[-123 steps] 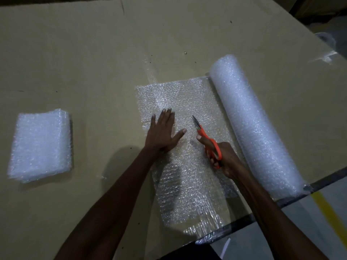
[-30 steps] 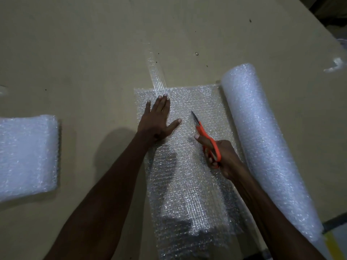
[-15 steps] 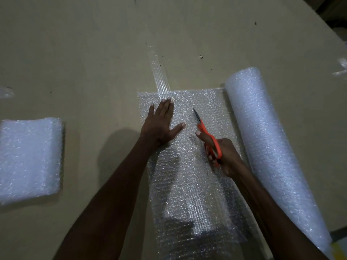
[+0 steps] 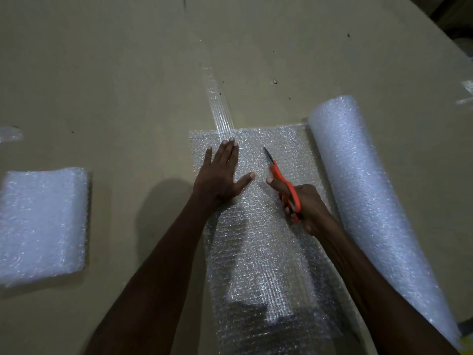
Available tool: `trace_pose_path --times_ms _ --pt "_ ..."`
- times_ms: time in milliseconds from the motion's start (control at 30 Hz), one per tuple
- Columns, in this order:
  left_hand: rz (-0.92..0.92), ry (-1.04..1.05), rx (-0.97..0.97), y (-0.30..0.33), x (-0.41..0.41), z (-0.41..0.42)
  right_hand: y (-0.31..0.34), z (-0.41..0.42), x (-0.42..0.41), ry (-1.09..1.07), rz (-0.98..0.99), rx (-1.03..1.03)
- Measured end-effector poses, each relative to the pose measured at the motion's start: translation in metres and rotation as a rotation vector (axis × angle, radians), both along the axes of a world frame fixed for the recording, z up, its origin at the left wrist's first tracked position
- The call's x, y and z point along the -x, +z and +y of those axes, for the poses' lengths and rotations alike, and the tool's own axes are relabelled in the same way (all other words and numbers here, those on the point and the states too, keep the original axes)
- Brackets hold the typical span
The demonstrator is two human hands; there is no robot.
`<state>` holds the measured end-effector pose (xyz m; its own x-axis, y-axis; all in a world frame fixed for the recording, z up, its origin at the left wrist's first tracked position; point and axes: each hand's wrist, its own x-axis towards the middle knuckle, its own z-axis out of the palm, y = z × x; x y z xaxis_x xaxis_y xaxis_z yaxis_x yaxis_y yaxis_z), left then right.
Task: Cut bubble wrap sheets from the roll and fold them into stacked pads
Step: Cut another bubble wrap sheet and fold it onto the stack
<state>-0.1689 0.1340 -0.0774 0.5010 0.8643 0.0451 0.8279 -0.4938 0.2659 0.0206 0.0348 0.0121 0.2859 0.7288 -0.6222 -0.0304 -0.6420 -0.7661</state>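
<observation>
Clear, glinting bubble texture across the unrolled sheet point(image 4: 258, 226), tan showing through from beneath. Milky white with a faint bluish cast on the roll point(image 4: 371, 201), speckled all over with tiny bright dimples. Same cloudy white on the folded stack point(image 4: 43, 224), sparkling in fine dots. Bright orange on the scissors' handles point(image 4: 288, 190), dark grey steel on the blades. Flat, dull tan over the cardboard surface point(image 4: 115, 73), marked with a few small dark specks. Shiny see-through strip of tape point(image 4: 217, 101) ruled with fine lengthwise lines. Dark shadow patches across the near part of the sheet.
</observation>
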Motion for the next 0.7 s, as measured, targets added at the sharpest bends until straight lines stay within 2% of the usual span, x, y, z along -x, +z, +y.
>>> trace_pose_path --times_ms 167,700 --pt "-0.018 0.000 -0.077 -0.004 0.000 -0.001 0.001 0.001 0.002 -0.017 0.010 0.010" --pt "-0.035 -0.001 -0.078 -0.004 0.001 -0.002 0.002 0.023 0.003 0.005 -0.044 -0.007"
